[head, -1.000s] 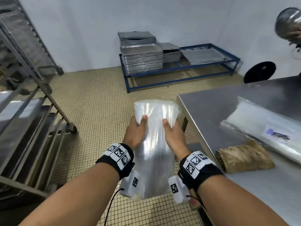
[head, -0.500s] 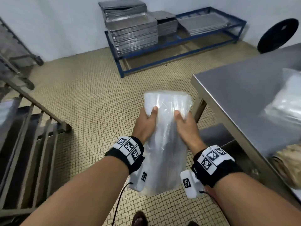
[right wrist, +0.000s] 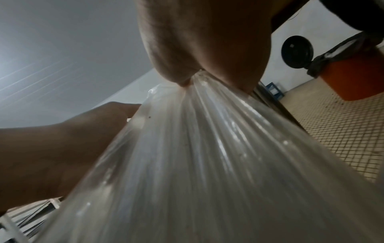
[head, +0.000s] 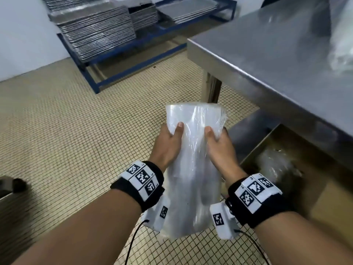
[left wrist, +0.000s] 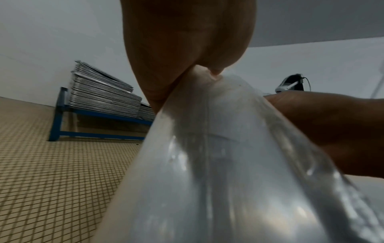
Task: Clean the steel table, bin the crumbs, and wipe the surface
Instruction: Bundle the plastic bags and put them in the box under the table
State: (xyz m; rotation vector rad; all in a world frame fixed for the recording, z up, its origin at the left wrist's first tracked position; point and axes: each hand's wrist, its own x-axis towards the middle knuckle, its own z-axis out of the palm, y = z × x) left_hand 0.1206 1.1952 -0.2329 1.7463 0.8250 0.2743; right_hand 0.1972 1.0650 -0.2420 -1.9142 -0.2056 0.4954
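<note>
- Left hand: grips the left side of a bundle of clear plastic bags, thumb on top, fingers curled underneath. The left wrist view shows the plastic pinched tight between thumb and fingers.
- Right hand: clamps the right side of the same bundle, thumb on top; the right wrist view shows the film gathered into pleats at the pinch.
- Bundle: held upright off the tiled floor, clear of any surface, just left of the steel table corner.
- Steel table: lies from 1 to 3 o'clock. More plastic sits on it at 2 o'clock, blurred. No crumbs can be made out.
- Lower shelf: at 3 o'clock under the table, with crumpled film lying on it.
- Bin: an orange one with a liner shows in the right wrist view only, well apart across the floor.
- Judgement: the step in hand is clearing packaging off the table before sweeping.
- Advice: keep both grips even so the slippery stack does not fan out. Set it flat on the shelf, away from the edge.
- Risk: loose sheets sliding free if one thumb relaxes.
</note>
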